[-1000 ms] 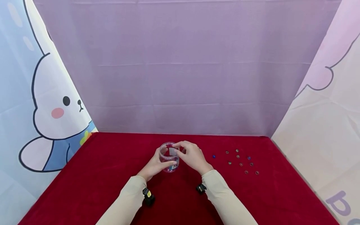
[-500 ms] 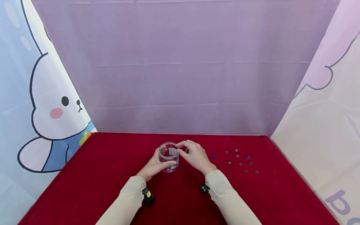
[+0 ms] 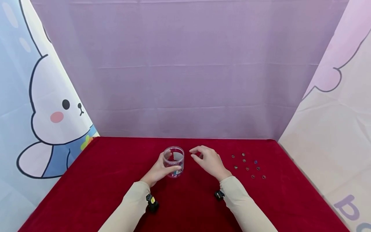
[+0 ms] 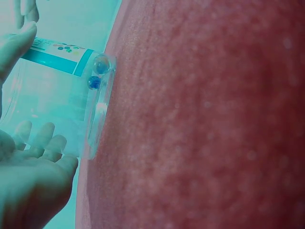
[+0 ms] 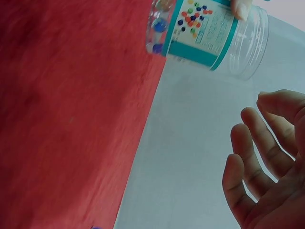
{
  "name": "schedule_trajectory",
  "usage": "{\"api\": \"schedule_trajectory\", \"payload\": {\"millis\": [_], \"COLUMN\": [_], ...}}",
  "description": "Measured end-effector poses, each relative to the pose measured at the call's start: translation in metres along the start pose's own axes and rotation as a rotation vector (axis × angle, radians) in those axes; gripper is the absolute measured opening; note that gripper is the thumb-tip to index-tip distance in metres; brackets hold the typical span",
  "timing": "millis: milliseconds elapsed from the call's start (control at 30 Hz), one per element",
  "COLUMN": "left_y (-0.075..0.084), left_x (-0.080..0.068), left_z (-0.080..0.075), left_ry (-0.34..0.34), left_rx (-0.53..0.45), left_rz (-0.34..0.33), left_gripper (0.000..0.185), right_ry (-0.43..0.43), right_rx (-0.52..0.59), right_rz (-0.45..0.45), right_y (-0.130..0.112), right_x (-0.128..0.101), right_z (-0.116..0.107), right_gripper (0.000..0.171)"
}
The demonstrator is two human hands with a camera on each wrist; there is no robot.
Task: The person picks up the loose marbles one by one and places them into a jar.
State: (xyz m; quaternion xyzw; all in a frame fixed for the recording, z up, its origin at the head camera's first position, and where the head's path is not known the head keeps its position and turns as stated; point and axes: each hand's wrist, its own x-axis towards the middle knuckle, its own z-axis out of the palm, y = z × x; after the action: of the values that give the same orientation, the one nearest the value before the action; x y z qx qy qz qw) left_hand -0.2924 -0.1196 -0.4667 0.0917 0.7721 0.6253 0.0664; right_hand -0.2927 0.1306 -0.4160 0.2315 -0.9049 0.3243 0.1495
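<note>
Jar (image 3: 174, 161), clear, its teal-banded dotted label's print illegible, is gripped by left hand (image 3: 158, 169); right hand (image 3: 209, 162) hovers relaxed, empty.

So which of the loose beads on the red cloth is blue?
The blue bead near the cluster's right edge, in the second row from the back; the other beads around it look brownish or dull green.

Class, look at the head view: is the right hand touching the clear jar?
No: the right hand hovers apart from the clear jar, which the left hand holds.
</note>
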Motion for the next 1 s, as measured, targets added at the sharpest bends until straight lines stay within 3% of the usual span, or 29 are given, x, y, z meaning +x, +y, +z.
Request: {"api": "schedule_trajectory", "payload": {"millis": [767,1000], "left_y": [0.001,0.000], "left_x": [-0.002,-0.002], "left_z": [-0.002,-0.003], "left_ry": [-0.006,-0.005], "left_rx": [0.011,0.018], "left_rz": [0.012,0.003], "left_gripper": [0.096,0.097], "right_ry": [0.021,0.065], "right_rx": [-0.070,-0.100], "right_rz": [0.075,0.071], "right_y": [0.046,0.061], "right_x": [-0.037,-0.053], "right_z": [-0.049,-0.066], "right_gripper": [0.021,0.019]}}
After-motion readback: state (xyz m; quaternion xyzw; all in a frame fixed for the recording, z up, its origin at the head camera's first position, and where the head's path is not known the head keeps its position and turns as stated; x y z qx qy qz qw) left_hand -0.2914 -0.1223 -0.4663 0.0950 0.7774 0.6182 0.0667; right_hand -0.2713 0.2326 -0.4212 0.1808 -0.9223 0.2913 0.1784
